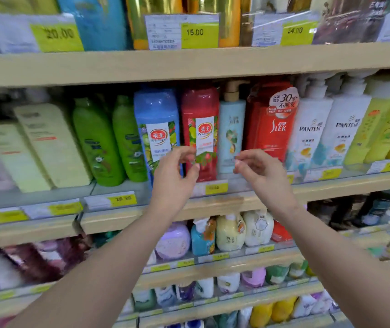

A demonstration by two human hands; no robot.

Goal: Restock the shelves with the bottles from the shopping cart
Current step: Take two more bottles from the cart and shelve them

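Note:
A blue bottle (156,114) and a red bottle (200,107) of the same brand stand upright side by side on the middle shelf (215,205). My left hand (174,178) hovers just in front of their lower halves, fingers loosely curled and holding nothing. My right hand (263,176) is raised beside it, in front of a pale teal pump bottle (232,129) and a red Slek bottle (272,124), and is also empty. Whether either hand touches a bottle cannot be told. The shopping cart is out of view.
Green bottles (99,143) and cream bottles (47,147) lean at the left of the same shelf. White Pantene pump bottles (312,129) and yellow bottles (383,124) fill the right. Price tags line the shelf edges. Packed shelves run above and below.

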